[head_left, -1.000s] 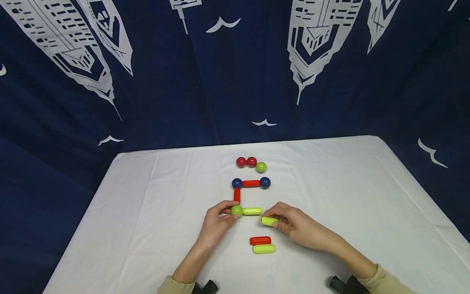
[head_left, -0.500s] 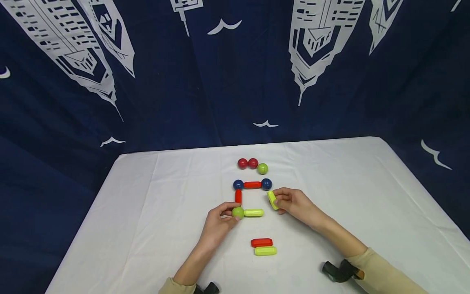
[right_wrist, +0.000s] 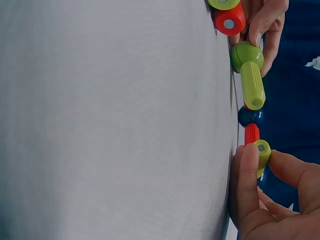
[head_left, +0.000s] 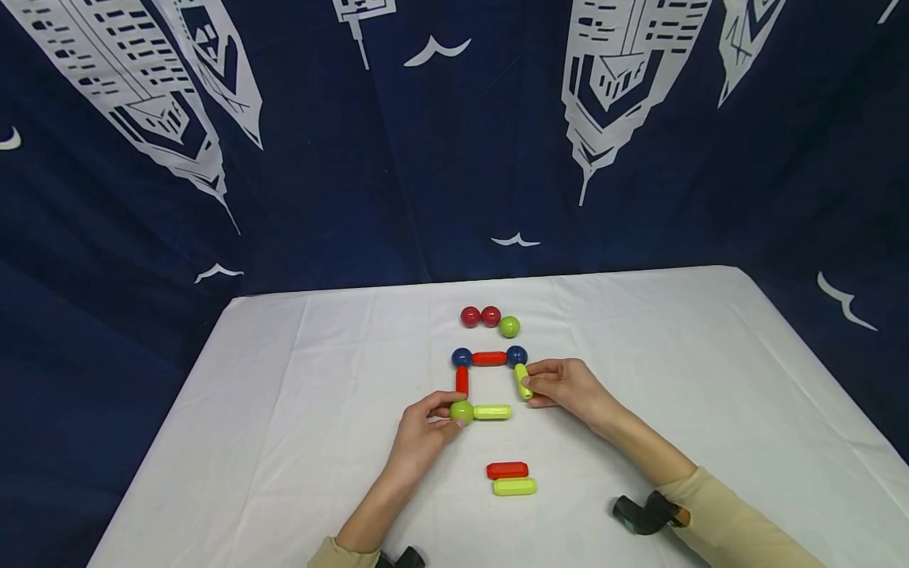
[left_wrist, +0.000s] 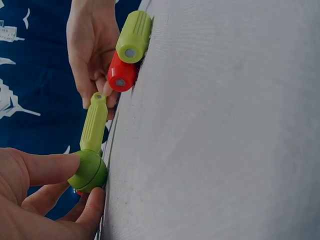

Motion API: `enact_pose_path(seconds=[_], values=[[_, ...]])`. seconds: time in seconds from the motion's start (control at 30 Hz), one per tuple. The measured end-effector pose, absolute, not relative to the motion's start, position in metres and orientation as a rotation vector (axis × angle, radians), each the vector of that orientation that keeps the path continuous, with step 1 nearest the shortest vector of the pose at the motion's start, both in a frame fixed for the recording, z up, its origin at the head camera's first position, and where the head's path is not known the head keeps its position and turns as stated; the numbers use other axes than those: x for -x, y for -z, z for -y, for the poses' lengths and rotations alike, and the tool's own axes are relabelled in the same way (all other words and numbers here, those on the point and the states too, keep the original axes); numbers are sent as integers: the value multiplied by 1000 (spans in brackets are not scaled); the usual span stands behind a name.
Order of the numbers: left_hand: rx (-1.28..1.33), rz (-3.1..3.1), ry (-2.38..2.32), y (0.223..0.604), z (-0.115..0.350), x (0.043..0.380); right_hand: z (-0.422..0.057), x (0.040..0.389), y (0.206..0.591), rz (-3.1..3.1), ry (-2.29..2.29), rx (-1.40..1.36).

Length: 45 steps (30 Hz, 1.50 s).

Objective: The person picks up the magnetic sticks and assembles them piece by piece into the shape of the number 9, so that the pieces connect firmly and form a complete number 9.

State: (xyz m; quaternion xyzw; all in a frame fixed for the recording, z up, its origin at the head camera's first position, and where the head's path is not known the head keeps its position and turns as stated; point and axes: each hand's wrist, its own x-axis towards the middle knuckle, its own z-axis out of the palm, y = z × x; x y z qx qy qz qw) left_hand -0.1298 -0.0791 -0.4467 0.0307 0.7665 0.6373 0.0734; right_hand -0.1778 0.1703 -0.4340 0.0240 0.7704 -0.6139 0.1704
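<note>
My left hand (head_left: 420, 434) pinches a green ball (head_left: 461, 412) on the table. From that ball a red rod (head_left: 462, 382) runs back to a blue ball (head_left: 461, 357), and a yellow-green rod (head_left: 491, 412) points right with a free outer end. Another red rod (head_left: 489, 359) links the blue ball to a second blue ball (head_left: 517, 356). My right hand (head_left: 574, 390) pinches a second yellow-green rod (head_left: 522, 382), its far end right at the second blue ball. In the right wrist view this held rod (right_wrist: 262, 150) shows a grey metal disc in its near end.
Behind the joined pieces sit two red balls (head_left: 480, 317) and a green ball (head_left: 509, 326). Nearer me lie a loose red rod (head_left: 507, 470) and a loose yellow-green rod (head_left: 514, 487), side by side on the white cloth (head_left: 319, 379). A dark patterned curtain (head_left: 454, 158) hangs beyond the table.
My right hand has carried its yellow-green rod away from me and turned it lengthwise, bringing it to the right blue ball. My left hand stays on the green ball.
</note>
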Motion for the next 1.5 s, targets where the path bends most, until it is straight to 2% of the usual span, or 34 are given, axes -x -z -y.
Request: enact_pose_path(seconds=[0.7, 1.0, 1.27, 1.5], values=[[-81, -2288, -1931, 447, 79, 131, -191, 171, 431, -2216, 1786, -2], [-60, -2297, -1916, 444, 77, 129, -192, 202, 425, -2429, 1724, 222], [-55, -2299, -1906, 444, 77, 130, -183, 236, 424, -2681, 1471, 405], [-48, -2291, -1899, 409, 74, 118, -176, 258, 426, -2647, 1393, 445]])
